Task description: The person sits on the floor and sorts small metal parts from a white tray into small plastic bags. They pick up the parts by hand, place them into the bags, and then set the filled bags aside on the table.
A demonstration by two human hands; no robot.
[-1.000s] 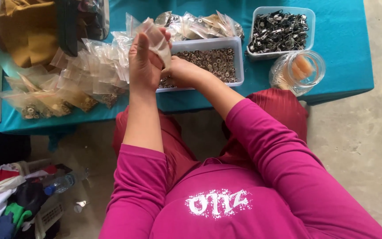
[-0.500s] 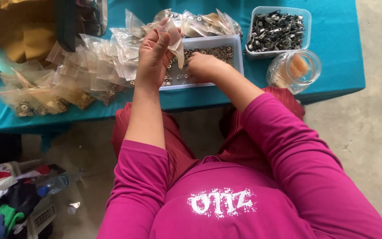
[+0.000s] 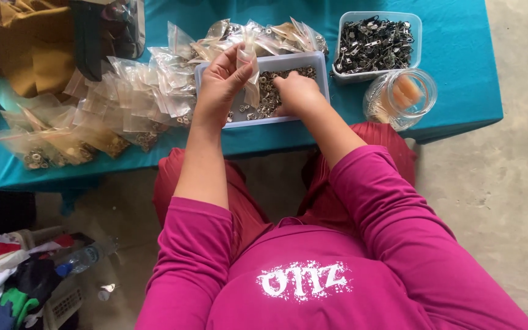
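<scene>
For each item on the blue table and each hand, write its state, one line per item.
Left hand: raised, gripping a small clear bag.
Small clear bag: held upright, hanging over the tray.
Right hand: down in the tray, on the fasteners.
White tray: open, holding small metal fasteners.
Clear tub: open, full of dark metal clips.
Glass jar: on its side.

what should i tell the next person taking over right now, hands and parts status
Left hand: fingers pinch a small clear plastic bag above the tray, bag looks about empty.
Right hand: down in the white tray of small metal snap fasteners; whether it grips any cannot be told.
Done: a heap of filled bags lies on the teal table, left of the tray.
Left: plenty of fasteners remain in the tray; the held bag is not yet filled.
</scene>
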